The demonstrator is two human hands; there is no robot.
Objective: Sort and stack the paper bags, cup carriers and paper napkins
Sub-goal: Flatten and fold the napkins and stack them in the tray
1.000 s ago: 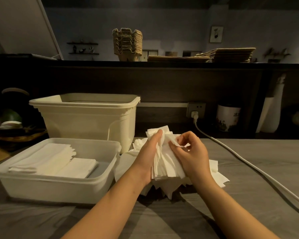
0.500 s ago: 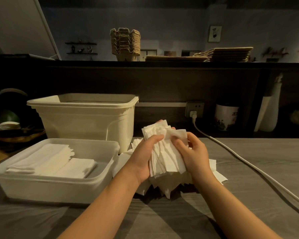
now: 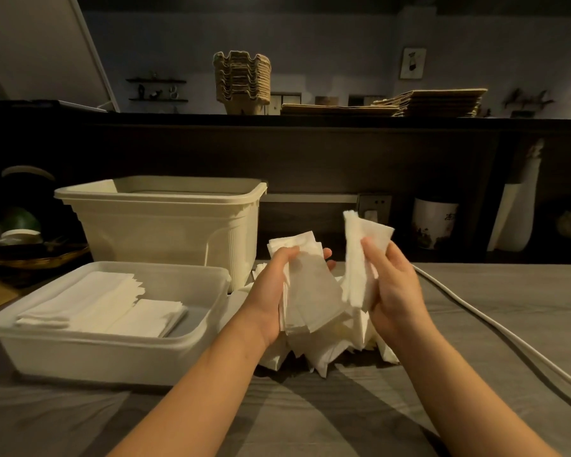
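Observation:
My left hand [image 3: 272, 293] grips a bundle of white paper napkins [image 3: 307, 291] above the table. A separate folded napkin [image 3: 360, 258] stands upright in my right hand [image 3: 393, 288], pinched a little to the right of the bundle. Below both hands lies a loose heap of napkins [image 3: 327, 354] on the grey table. A shallow white tray [image 3: 112, 354] at the left holds two flat napkin stacks [image 3: 106, 305]. On the dark upper ledge stand stacked cup carriers [image 3: 243, 80] and flat brown paper bags [image 3: 432, 102].
A deep cream bin [image 3: 165, 222] stands behind the tray. A white power cable [image 3: 495, 328] runs from a wall socket [image 3: 373, 206] across the table's right side. A white pot [image 3: 434, 225] and a basket [image 3: 30, 255] sit against the back wall.
My right hand has pulled one napkin away from the bundle and lifted it up and to the right. The left hand keeps the rest, now lower and tilted.

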